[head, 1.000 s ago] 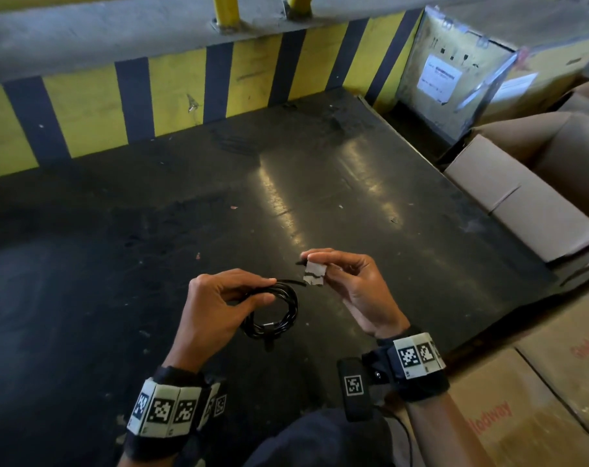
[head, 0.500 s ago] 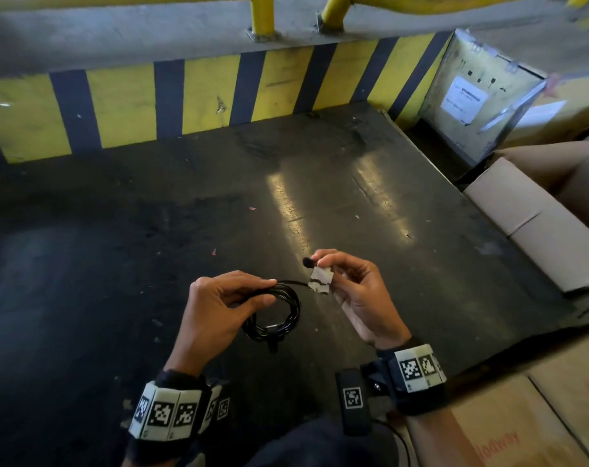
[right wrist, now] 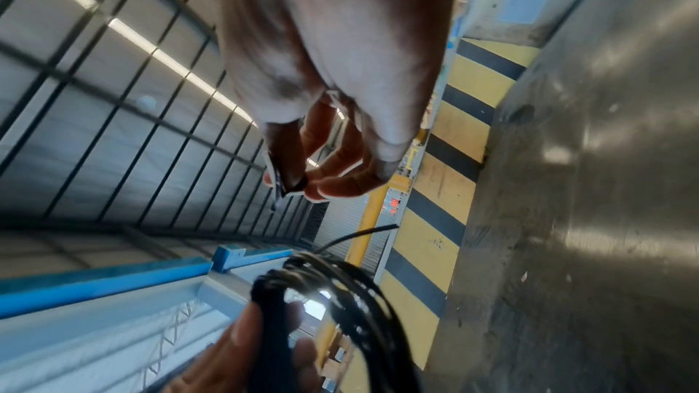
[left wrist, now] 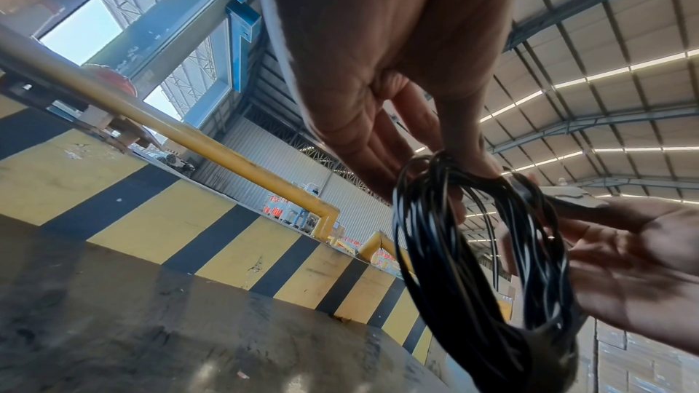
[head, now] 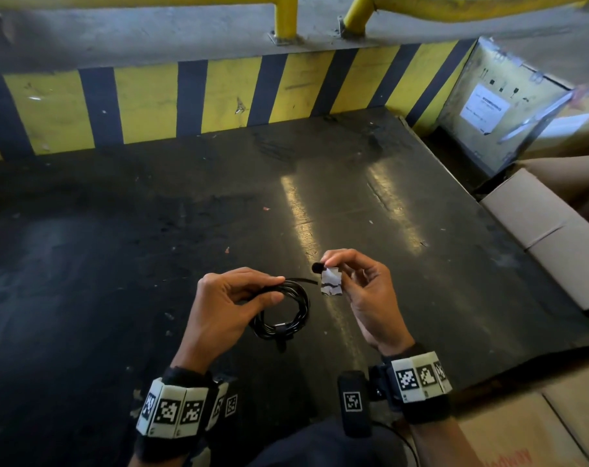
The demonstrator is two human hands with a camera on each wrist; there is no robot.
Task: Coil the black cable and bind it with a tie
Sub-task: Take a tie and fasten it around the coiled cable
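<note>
The black cable point(head: 299, 308) is wound into a small coil of several loops that hangs above the dark surface. My left hand point(head: 272, 289) pinches the coil's top between thumb and fingers; the same coil point(left wrist: 473, 265) fills the left wrist view. One loose cable end point(head: 308, 281) sticks out to the right. My right hand point(head: 336, 264) sits just right of the coil and pinches a small tie with a white paper tag point(head: 331, 284) and a black round tip point(head: 317, 267). The right wrist view shows the tie point(right wrist: 279, 181) edge-on above the coil point(right wrist: 352, 289).
A shiny dark platform point(head: 353, 203) lies under the hands. A yellow and black striped curb point(head: 219, 96) with a yellow railing point(head: 286, 15) closes the far side. Cardboard boxes point(head: 549, 237) stand along the right edge and at the near right corner point(head: 522, 433).
The head view has tilted up, showing more of the railing. Both hands keep their holds, and the right hand with the tie stays close beside the coil.
</note>
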